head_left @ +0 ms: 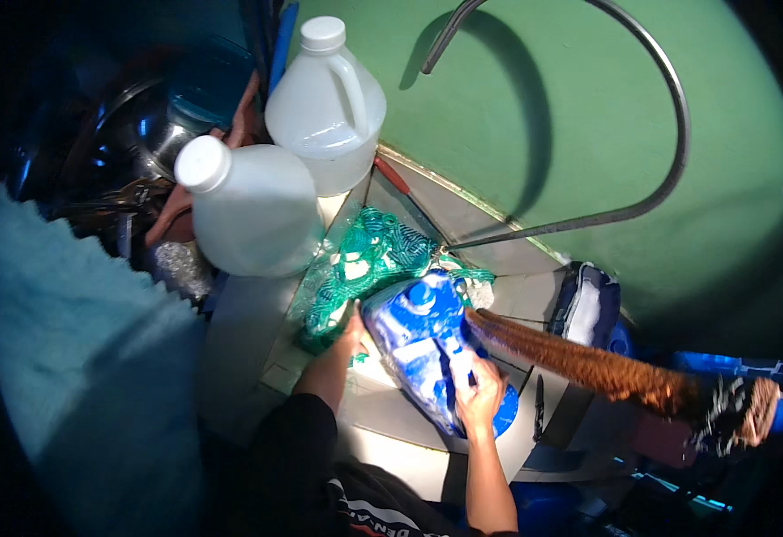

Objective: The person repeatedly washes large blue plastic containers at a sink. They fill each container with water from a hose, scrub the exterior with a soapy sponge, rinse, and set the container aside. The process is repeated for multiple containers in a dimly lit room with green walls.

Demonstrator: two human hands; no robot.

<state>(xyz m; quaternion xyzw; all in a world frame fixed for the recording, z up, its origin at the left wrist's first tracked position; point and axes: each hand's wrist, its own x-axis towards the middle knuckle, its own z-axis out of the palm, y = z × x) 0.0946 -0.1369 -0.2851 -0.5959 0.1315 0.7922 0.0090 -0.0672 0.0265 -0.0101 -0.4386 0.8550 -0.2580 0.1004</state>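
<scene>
My right hand [482, 395] grips the handle of a blue and white plastic jug [413, 356], which lies tilted over the tiled surface. My left hand [352, 335] is at the jug's left side; its fingers are partly hidden, and its hold is unclear. Under and beyond the jug, a green mesh net [381, 252] lies with white pieces showing through it. Part of a round blue object [507, 411] shows behind my right wrist. A small black knife [539, 408] lies on the tiles to the right.
Two translucent jugs [257, 208] [327, 114] with white caps stand at the back left, near a red-handled tool [391, 176]. A curved metal rod [680, 127] arches before the green wall. A brown, rough-surfaced long object [579, 362] extends rightward. Teal cloth [96, 376] hangs left.
</scene>
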